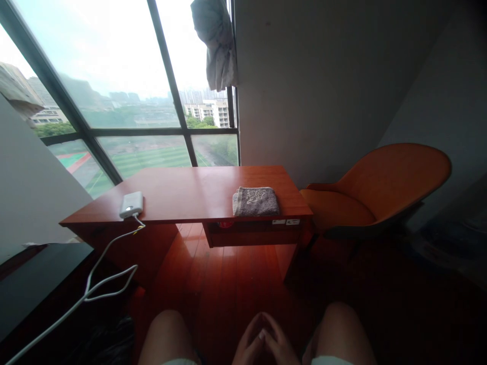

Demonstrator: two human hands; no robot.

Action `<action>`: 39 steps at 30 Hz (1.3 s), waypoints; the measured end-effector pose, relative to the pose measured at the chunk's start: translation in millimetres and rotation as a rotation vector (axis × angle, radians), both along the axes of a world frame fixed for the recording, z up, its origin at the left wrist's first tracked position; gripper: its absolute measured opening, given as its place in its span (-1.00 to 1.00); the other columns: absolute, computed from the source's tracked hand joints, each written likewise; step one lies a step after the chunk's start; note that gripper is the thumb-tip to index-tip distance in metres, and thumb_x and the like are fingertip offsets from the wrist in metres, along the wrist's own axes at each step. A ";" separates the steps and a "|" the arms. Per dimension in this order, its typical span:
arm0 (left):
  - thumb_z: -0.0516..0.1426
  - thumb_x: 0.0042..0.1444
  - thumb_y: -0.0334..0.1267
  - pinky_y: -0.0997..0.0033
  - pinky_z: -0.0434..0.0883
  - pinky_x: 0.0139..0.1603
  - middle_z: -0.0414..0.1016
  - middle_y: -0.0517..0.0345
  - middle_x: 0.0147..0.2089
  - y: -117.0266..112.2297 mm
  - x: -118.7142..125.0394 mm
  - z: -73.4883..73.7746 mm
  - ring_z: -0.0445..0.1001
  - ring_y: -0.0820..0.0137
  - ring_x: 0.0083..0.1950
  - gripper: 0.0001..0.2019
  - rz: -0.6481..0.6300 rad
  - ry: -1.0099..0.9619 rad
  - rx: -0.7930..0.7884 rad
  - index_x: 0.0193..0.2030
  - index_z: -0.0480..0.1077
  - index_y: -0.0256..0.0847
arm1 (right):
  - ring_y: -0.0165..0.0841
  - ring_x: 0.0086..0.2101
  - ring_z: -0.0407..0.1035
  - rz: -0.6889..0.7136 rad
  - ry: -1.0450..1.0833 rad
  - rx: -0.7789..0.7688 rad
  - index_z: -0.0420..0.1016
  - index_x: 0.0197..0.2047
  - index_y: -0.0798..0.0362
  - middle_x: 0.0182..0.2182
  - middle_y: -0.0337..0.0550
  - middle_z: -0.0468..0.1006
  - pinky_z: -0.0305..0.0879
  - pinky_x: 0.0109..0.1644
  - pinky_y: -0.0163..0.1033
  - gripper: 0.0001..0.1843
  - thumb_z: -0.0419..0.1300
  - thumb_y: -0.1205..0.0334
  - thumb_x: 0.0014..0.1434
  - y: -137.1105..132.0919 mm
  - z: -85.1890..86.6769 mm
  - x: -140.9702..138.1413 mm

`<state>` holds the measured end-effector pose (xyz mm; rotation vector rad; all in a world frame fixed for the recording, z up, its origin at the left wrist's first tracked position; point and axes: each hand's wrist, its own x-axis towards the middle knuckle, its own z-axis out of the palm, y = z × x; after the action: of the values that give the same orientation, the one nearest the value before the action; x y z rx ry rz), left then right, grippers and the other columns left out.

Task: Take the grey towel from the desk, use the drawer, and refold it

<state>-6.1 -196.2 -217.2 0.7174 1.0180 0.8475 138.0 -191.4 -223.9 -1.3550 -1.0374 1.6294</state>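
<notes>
My left hand (pixel 248 342) and my right hand (pixel 279 340) are at the bottom middle, between my knees. Their fingertips meet in a peak and the thumbs come together below it. Both hands have stretched fingers, with no object showing in them. Beyond them stands a reddish-brown wooden desk (pixel 198 190). On its right part lies a folded grey towel (pixel 256 202) with a pale pattern. A white power bank (pixel 131 204) rests near the left front edge, with a white cable (pixel 110 246) plugged into it.
The cable loops down to the lower left, past a dark flat surface (pixel 45 279). An orange chair (pixel 388 187) stands right of the desk. Behind the desk is a large window (pixel 125 66) with a bunched curtain (pixel 216 45). An open shelf (pixel 251 230) sits under the desktop.
</notes>
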 end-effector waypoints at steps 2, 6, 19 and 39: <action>0.27 -0.14 0.14 0.19 0.15 0.33 0.21 0.00 0.34 -0.1 -0.1 -1.5 0.15 0.08 0.35 -0.25 0.006 -0.004 -0.001 0.20 0.30 -0.11 | -0.13 0.19 0.22 0.005 0.001 -0.002 0.33 0.16 0.04 0.22 0.10 0.31 0.17 0.25 -0.09 -0.17 0.19 -0.29 -0.08 0.2 -4.2 0.0; 0.28 -0.16 0.14 0.19 0.18 0.32 0.20 0.02 0.35 -0.3 0.0 -2.5 0.16 0.07 0.35 -0.25 0.008 -0.014 -0.025 0.20 0.31 -0.08 | -0.14 0.19 0.21 0.004 0.005 0.017 0.33 0.16 0.03 0.22 0.08 0.32 0.14 0.27 -0.08 -0.20 0.19 -0.27 -0.06 0.4 -8.1 0.9; 0.28 -0.11 0.08 0.16 0.24 0.28 0.17 0.06 0.37 -1.5 -0.1 -1.2 0.13 0.07 0.36 -0.28 0.007 -0.053 -0.062 0.21 0.29 -0.05 | -0.13 0.21 0.18 0.022 -0.016 0.012 0.25 0.20 0.19 0.24 0.21 0.26 0.11 0.29 -0.10 -0.06 0.16 -0.32 -0.08 0.2 -4.8 1.2; 0.30 -0.19 0.13 0.16 0.18 0.31 0.21 0.03 0.34 -0.2 1.5 -5.3 0.12 0.06 0.36 -0.23 0.023 -0.054 -0.051 0.19 0.32 -0.08 | -0.10 0.23 0.15 0.034 -0.026 -0.014 0.26 0.21 0.10 0.25 0.11 0.26 0.12 0.28 -0.10 -0.06 0.14 -0.36 -0.10 0.2 -6.0 0.2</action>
<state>-4.6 -196.3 -222.5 0.6373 0.9981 0.8538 138.2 -191.1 -229.9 -1.3782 -1.0716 1.6501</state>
